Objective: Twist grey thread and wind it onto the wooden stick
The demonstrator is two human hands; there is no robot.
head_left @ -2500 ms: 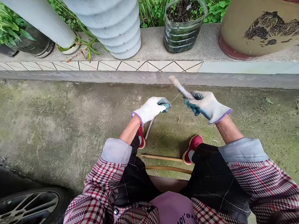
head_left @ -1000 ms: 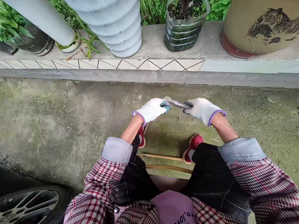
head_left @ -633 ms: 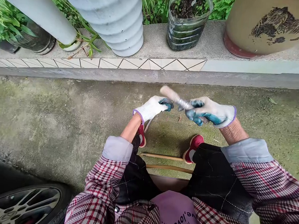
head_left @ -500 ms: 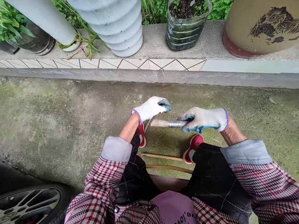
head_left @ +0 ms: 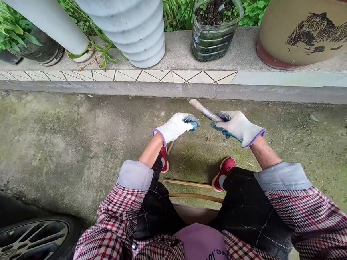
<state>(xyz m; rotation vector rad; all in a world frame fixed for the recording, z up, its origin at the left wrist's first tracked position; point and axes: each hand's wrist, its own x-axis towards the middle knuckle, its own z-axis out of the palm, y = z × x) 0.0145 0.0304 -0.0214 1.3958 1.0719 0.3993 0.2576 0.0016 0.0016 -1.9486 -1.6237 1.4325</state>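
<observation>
My right hand point(head_left: 238, 127), in a white glove with blue-coated fingers, is closed round a short stick point(head_left: 197, 104) wound with silvery wire point(head_left: 208, 113). The bare, pale end of the stick points up and to the left. A thin loose strand curves off the winding near my left fingertips. My left hand point(head_left: 178, 126), gloved the same way, has its fingers pressed together; what they hold is hidden. Below that hand a thin greyish rod point(head_left: 170, 146) shows beside my red shoe point(head_left: 164, 161); I cannot tell whether the hand holds it.
Ahead runs a low concrete ledge with a tiled edge point(head_left: 201, 77). On it stand a ribbed white pot point(head_left: 139, 27), a cut plastic bottle planter point(head_left: 212, 41) and a large tan pot point(head_left: 277, 38). Yellowish bars point(head_left: 190, 183) lie between my legs. A car wheel point(head_left: 23, 238) is at lower left.
My right hand has lifted the stick away from me and tilted its bare end upward to the left. My left hand has hardly moved.
</observation>
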